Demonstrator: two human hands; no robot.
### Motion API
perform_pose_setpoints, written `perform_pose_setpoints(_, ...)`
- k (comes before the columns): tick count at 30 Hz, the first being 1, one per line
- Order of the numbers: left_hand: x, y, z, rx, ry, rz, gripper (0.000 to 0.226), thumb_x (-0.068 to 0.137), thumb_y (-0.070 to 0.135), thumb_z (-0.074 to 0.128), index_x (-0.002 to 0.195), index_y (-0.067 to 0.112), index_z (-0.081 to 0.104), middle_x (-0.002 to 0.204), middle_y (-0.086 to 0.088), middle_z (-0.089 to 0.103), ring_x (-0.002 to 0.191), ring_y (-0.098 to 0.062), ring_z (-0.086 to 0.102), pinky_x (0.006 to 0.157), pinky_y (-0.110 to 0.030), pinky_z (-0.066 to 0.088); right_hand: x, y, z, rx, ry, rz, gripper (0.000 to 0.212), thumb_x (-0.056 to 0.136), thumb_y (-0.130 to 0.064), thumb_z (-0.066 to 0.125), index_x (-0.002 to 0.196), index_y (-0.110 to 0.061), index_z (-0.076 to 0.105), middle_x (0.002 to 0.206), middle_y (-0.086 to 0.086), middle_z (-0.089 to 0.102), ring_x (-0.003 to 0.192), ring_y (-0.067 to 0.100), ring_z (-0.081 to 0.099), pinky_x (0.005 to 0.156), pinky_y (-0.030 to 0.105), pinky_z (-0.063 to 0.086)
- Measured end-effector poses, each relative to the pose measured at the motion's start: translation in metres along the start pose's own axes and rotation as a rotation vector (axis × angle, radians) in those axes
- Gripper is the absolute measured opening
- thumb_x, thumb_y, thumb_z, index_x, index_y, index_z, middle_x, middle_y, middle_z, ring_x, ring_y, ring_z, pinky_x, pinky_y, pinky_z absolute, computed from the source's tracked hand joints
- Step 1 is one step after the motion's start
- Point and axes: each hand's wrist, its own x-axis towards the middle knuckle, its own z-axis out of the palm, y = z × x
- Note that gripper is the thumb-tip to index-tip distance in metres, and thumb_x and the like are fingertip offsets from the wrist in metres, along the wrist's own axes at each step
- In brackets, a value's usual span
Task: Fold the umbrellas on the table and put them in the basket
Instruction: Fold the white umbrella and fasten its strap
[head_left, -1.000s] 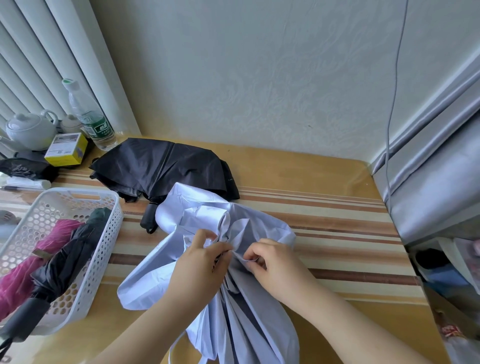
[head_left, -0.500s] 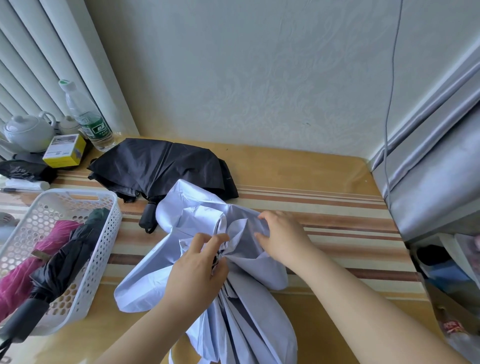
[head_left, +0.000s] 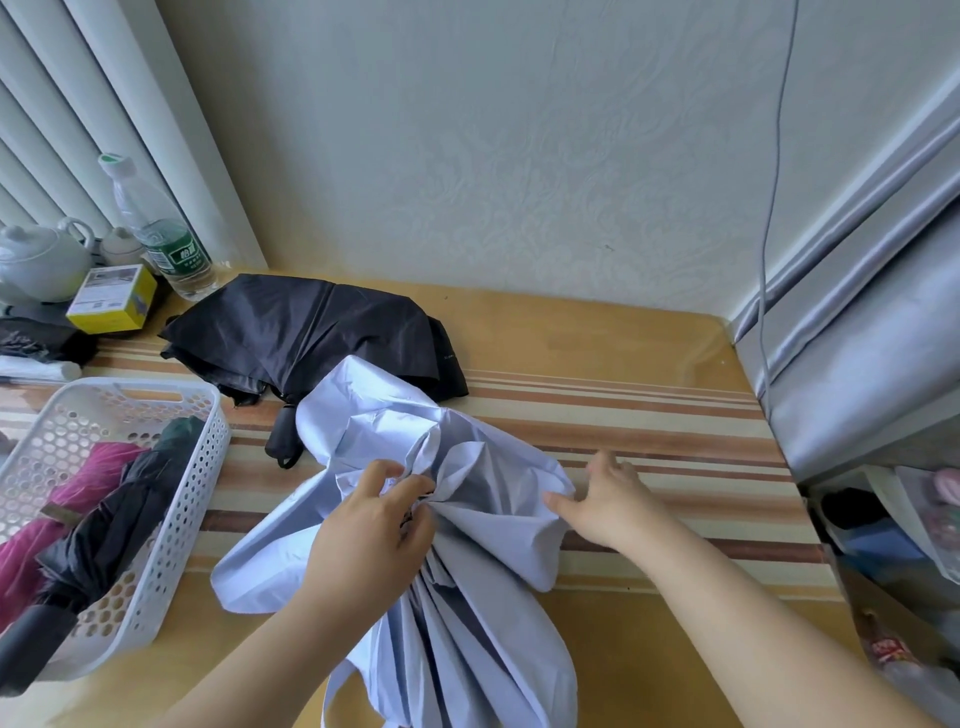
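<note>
A pale lavender umbrella (head_left: 447, 525) lies loose and unfolded near the front edge of the tabletop (head_left: 649, 426), its cloth bunched in the middle and fanning out toward the front edge. The left hand (head_left: 371, 535) grips the gathered cloth at the umbrella's middle, fingers and thumb curled round the bunch. The right hand (head_left: 605, 501) rests at the umbrella's right side with its fingers spread and fairly straight, the thumb touching the edge of the cloth and the fingertips reaching onto the striped cloth of the tabletop; it grips nothing.

Behind the lavender umbrella, toward the back edge and left of the middle, a black umbrella (head_left: 311, 338) lies half collapsed, its canopy spread flat; its dark handle (head_left: 283, 434) points toward the front and sits just beside the lavender cloth, which overlaps the black canopy's near edge.

A white perforated basket (head_left: 202, 467) stands at the left edge of the tabletop, well forward. In it lie a folded pink umbrella (head_left: 67, 509) and a folded dark umbrella (head_left: 119, 535) side by side, the dark one on the right with its handle sticking out over the basket's front rim.

At the back left corner stand a clear plastic bottle (head_left: 158, 234) with a green label, a white teapot (head_left: 41, 260) and a yellow box (head_left: 111, 299), close together.
</note>
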Motion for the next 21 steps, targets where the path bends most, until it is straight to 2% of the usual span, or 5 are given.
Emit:
perform_pose_setpoints(2, 0.000, -0.001, -0.001, 0.005, -0.009, -0.007, 0.035, 0.076, 0.032, 0.035, 0.085, 0.025, 0.068, 0.098, 0.000, 0.062, 0.045, -0.012, 0.046, 0.034, -0.013, 0.024, 0.004, 0.002, 0.006, 0.207, -0.136, 0.193, 0.087, 0.089, -0.064, 0.047, 0.151, -0.013, 0.012, 0.132, 0.011, 0.051, 0.094, 0.024, 0.066, 0.073, 0.032, 0.055)
perform_pose_setpoints(7, -0.001, 0.002, -0.002, 0.027, -0.019, -0.025, 0.032, 0.076, 0.034, 0.035, 0.079, 0.025, 0.066, 0.099, 0.000, 0.062, 0.044, -0.015, 0.052, 0.033, -0.019, 0.031, 0.015, 0.004, 0.020, 0.735, -0.285, 0.254, 0.033, 0.092, -0.036, 0.062, 0.103, -0.005, 0.062, 0.091, 0.013, 0.073, 0.079, 0.025, 0.071, 0.076, 0.035, 0.057)
perform_pose_setpoints(14, 0.001, 0.010, 0.001, 0.058, -0.030, 0.026, 0.024, 0.073, 0.033, 0.040, 0.065, 0.021, 0.059, 0.091, 0.004, 0.060, 0.044, -0.012, 0.033, 0.036, -0.012, 0.021, 0.014, 0.010, -0.010, 0.634, 0.439, -0.232, 0.022, 0.083, -0.001, 0.049, 0.066, -0.012, 0.038, 0.062, 0.001, 0.036, 0.061, 0.022, 0.033, 0.054, 0.027, 0.023)
perform_pose_setpoints(18, 0.003, 0.014, 0.002, 0.015, -0.072, -0.065, 0.010, 0.074, 0.026, 0.050, 0.068, 0.022, 0.056, 0.093, 0.008, 0.057, 0.053, -0.017, 0.044, 0.040, -0.015, 0.027, 0.006, 0.017, -0.020, 1.427, -0.189, -0.106, 0.019, 0.092, -0.002, 0.044, 0.092, -0.010, 0.061, 0.085, 0.009, 0.061, 0.076, 0.024, 0.057, 0.069, 0.035, 0.045)
perform_pose_setpoints(21, 0.004, 0.019, -0.001, -0.003, -0.117, -0.167, 0.006, 0.082, 0.020, 0.057, 0.077, 0.023, 0.058, 0.099, 0.013, 0.052, 0.067, -0.017, 0.051, 0.045, -0.021, 0.035, 0.005, 0.027, -0.020, 1.634, -0.330, -0.114, 0.025, 0.086, -0.011, 0.062, 0.111, -0.008, 0.064, 0.102, 0.012, 0.067, 0.088, 0.024, 0.063, 0.081, 0.037, 0.051)
